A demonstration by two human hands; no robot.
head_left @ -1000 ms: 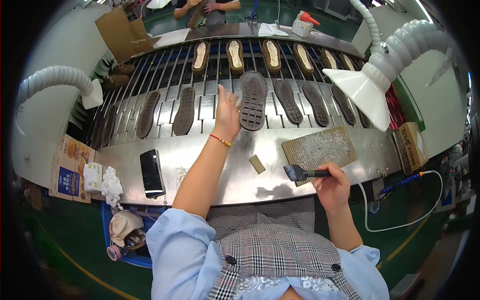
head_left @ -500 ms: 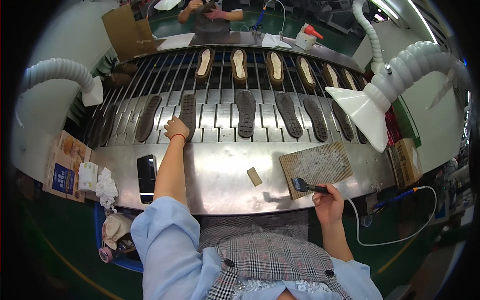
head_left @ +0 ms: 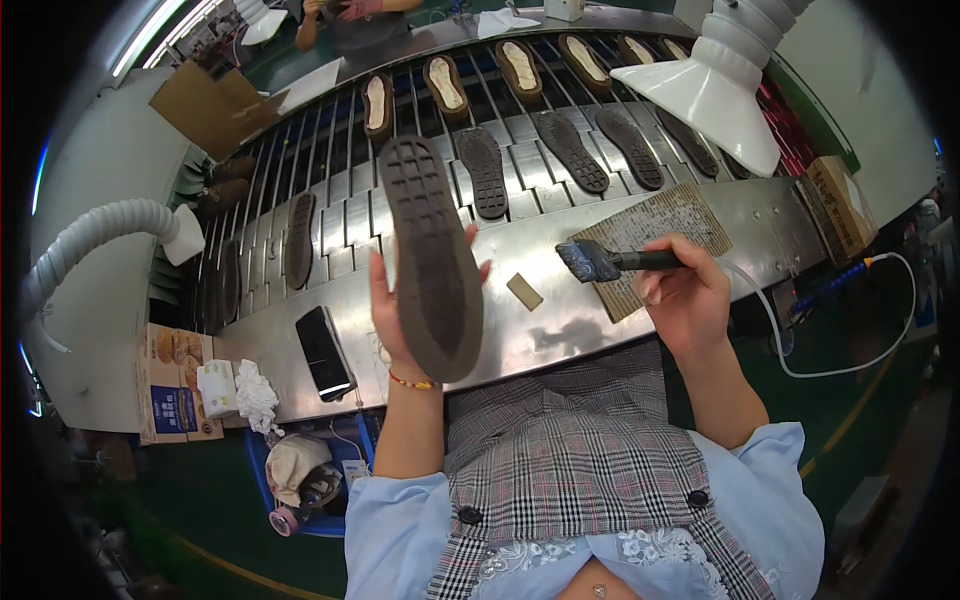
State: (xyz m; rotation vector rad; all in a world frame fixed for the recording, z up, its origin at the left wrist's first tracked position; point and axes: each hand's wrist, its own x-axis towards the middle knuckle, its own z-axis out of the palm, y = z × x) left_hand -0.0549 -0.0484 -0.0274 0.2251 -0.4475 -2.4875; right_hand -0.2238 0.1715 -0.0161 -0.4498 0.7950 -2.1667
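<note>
My left hand (head_left: 391, 338) grips a dark brown shoe sole (head_left: 432, 250), raised above the front of the steel table with its grooved tread in sight. Fingertips show on both sides of the sole; the palm behind it is hidden. In my right hand (head_left: 692, 300) is a black-handled brush (head_left: 588, 260) with dark bristles and a thin pale hose (head_left: 775, 330) at its rear end. The brush hovers by the left edge of a corrugated cardboard pad (head_left: 690, 225) smeared with whitish residue. Between the hands lies a small tan block (head_left: 524, 292).
Several soles (head_left: 483, 172) lie on the slatted conveyor (head_left: 350, 225), with brown shoes (head_left: 445, 85) on the rods behind. White ducts (head_left: 180, 232) hang at left and right. A phone (head_left: 325, 352) rests front left, near tissues (head_left: 257, 392). A co-worker's hands are at the far side.
My left hand has lifted a sole off the conveyor and brought it toward me. My right hand has raised the brush off the cardboard pad. The view has tilted and shifted.
</note>
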